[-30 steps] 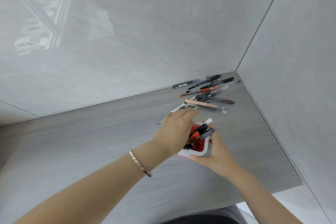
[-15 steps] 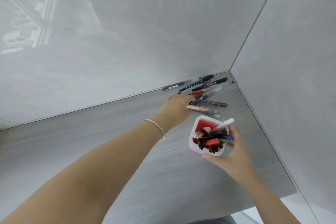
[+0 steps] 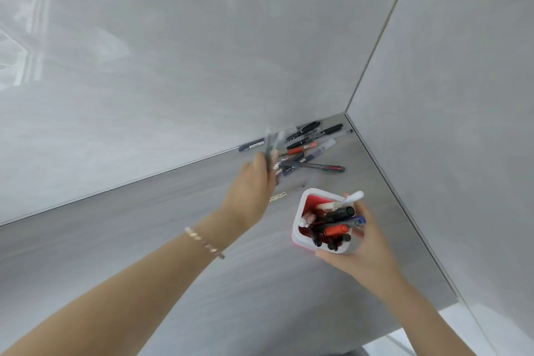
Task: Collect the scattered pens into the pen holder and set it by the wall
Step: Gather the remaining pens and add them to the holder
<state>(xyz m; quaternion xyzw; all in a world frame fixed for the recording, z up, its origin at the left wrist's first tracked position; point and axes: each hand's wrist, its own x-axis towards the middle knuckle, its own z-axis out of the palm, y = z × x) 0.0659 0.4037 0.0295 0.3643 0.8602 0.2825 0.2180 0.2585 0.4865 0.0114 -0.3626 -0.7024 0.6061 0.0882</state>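
Note:
A white pen holder (image 3: pixel 297 220) with a red inside stands on the grey table, filled with several pens and markers. My right hand (image 3: pixel 364 248) grips its right side. My left hand (image 3: pixel 250 191), blurred by motion, is lifted above the table and shut on two or three grey pens (image 3: pixel 271 143) that point up. Several loose pens (image 3: pixel 312 150) lie in a heap in the far corner where the two walls meet.
A small pen part with a label (image 3: pixel 278 197) and tiny bits lie just left of the holder. Glossy grey walls (image 3: pixel 173 66) close the table at the back and right. The table's front edge (image 3: pixel 419 324) runs at the bottom right.
My left hand has closed on pens from the heap and lifted them. The holder stays in my right hand.

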